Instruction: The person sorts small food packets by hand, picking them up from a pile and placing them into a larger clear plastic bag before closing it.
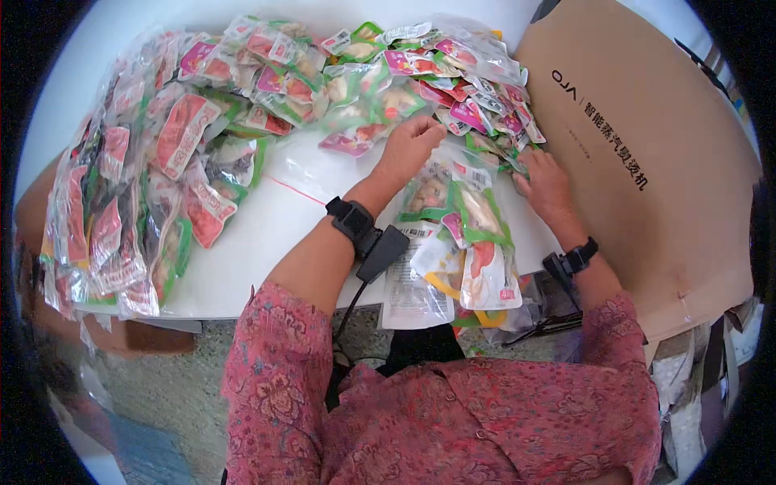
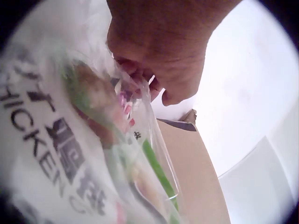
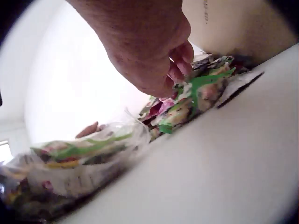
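Left of the brown cardboard box (image 1: 647, 234), the left hand (image 1: 412, 147) pinches a clear, packet-filled plastic bag (image 1: 453, 238) whose overhanging end could drag it down, while the right hand (image 1: 546, 184), grip unclear, touches flat multicoloured packets (image 1: 495, 101) beside the box.

At your tabletop's (image 1: 263, 263) right edge, the cardboard box (image 1: 638, 174) reads "OJA | 智能蒸汽熨烫机" in black. In your left wrist view, the plastic packet (image 2: 60, 140) says "CHICKEN"; the Chinese characters beside it look too blurred for you to read surely.
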Demonstrator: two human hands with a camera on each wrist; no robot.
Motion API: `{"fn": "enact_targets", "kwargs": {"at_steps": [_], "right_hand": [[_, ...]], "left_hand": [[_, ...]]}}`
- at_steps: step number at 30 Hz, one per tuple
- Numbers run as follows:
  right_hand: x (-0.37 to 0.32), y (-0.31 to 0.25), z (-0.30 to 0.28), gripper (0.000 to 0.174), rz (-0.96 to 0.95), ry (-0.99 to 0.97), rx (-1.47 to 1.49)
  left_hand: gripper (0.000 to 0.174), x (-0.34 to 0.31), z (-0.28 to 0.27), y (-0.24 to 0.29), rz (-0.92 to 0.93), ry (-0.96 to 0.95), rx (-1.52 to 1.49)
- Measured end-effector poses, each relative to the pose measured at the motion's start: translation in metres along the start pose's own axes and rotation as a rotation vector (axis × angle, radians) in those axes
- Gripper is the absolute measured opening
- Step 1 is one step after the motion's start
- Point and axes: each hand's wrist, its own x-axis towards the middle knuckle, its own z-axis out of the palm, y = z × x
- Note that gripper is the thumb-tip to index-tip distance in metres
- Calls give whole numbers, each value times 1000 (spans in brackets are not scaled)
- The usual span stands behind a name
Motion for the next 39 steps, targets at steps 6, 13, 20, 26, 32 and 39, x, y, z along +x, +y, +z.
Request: {"fn": "enact_targets", "kwargs": {"at_steps": [6,13,20,26,32,39], "right_hand": [[13,18,9,15,-122,-39,-143],[60,14,-38,19,247,218,309],[121,-23,-25,22,281,223,822],[127,-102,-26,12,-5,71,931],[141,-94,3,14,49,-93,1437],[143,-51,60,27,132,-162,1499]], "left_hand": [[16,1,-1,-2,56,13,-23],[16,0,-2,3,94,-60,-9],[25,-1,10,10,335,65,193],[43,0,4,7,314,28,426],[33,-3,4,14,-28,-29,-102],[24,1,1,-4,-221,21,-356]]}}
